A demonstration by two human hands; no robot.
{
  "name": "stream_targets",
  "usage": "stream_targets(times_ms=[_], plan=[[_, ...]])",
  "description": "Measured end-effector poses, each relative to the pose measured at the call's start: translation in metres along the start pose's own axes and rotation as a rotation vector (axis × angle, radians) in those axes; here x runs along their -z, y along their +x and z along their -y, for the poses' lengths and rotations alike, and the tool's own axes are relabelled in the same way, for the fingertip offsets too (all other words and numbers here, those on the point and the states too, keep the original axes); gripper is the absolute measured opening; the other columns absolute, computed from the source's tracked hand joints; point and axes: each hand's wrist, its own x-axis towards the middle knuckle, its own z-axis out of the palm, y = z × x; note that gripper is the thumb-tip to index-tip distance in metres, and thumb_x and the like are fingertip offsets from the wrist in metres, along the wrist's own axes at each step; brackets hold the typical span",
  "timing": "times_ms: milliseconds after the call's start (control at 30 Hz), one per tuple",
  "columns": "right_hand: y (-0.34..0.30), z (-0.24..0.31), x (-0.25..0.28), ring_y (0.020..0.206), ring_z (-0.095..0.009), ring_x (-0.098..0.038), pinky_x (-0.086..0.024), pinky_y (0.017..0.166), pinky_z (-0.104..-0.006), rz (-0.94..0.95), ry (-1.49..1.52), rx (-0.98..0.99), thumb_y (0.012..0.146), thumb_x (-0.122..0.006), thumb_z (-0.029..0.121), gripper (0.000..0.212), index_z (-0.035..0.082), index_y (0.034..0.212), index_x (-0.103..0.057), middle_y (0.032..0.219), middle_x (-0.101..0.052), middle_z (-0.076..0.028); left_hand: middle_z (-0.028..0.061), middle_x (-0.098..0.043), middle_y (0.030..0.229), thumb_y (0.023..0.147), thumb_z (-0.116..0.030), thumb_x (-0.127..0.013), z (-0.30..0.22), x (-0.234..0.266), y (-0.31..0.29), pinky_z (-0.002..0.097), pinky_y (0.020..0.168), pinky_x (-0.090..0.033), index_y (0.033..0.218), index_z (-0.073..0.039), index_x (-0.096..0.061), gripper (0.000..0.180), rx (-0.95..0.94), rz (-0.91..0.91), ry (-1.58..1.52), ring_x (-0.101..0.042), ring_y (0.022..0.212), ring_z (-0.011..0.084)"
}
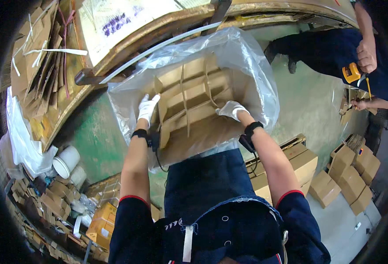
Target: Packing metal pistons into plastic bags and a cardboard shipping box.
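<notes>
A grid-shaped cardboard divider (186,95) sits tilted inside a box lined with a clear plastic bag (251,55), whose loose edges spread out over the rim. My left hand (148,108), in a white glove, holds the divider's left side, its thumb and fingers at the edge of a panel. At the divider's right side, my right hand (232,109), also gloved in white, has its fingers closed at the end of a cardboard strip. Both wrists wear black bands with small devices. The box walls are mostly hidden by the plastic.
A worktable (158,33) with papers curves beyond the box; flattened cardboard (37,57) lies on its left part. White buckets (66,162) stand at left. Cartons (350,180) are stacked at right. Another person's hand (366,55) holds a yellow tape measure (351,72).
</notes>
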Motion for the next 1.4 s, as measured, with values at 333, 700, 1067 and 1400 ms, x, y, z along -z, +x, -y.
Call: stream_targets(times_ms=[333, 700, 1067, 1400], plan=[[0.014, 0.033, 0.037, 0.094, -0.036, -0.064, -0.051, 0.084, -0.0422, -0.403, 0.003, -0.06, 0.085, -0.049, 0.044, 0.046, 0.003, 0.089, -0.071, 0.095, -0.066, -0.022, 0.0213, -0.067, 0.083, 0.084, -0.039, -0.051, -0.064, 0.014, -0.129, 0.0451, 0.072, -0.053, 0.079, -0.003, -0.07, 0.041, -0.267, 0.266, 0.872, -0.065, 0.076, 0.0381], [0.056, 0.056, -0.011, 0.089, -0.033, -0.067, -0.054, 0.074, -0.0416, -0.369, -0.164, 0.104, 0.087, -0.054, 0.02, 0.02, 0.008, 0.089, -0.07, 0.093, -0.068, -0.019, 0.0173, -0.068, 0.084, 0.084, -0.037, -0.056, 0.146, -0.026, -0.052, 0.0409, 0.07, -0.053, 0.087, -0.002, -0.068, 0.036, -0.225, 0.408, 0.252, -0.067, 0.076, 0.03], [0.053, 0.01, -0.015, 0.094, -0.034, -0.066, -0.054, 0.078, -0.0423, -0.401, -0.112, -0.054, 0.088, -0.049, 0.021, 0.026, 0.003, 0.094, -0.067, 0.101, -0.067, -0.019, 0.0217, -0.067, 0.087, 0.07, -0.009, -0.063, 0.042, -0.088, -0.067, 0.0435, 0.074, -0.053, 0.079, -0.002, -0.069, 0.014, -0.519, 0.496, 0.988, -0.066, 0.083, 0.0344], [-0.119, -0.004, -0.027, 0.076, -0.039, -0.063, -0.05, 0.072, -0.0477, -0.646, 0.147, 0.323, 0.09, -0.042, 0.033, 0.037, 0.006, 0.078, -0.065, 0.082, -0.066, -0.02, 0.0206, -0.063, 0.108, 0.086, -0.031, -0.05, -0.049, -0.002, -0.12, 0.0432, 0.091, -0.046, 0.105, -0.006, -0.066, 0.035, -0.498, 0.404, 0.482, -0.059, 0.103, 0.0376]])
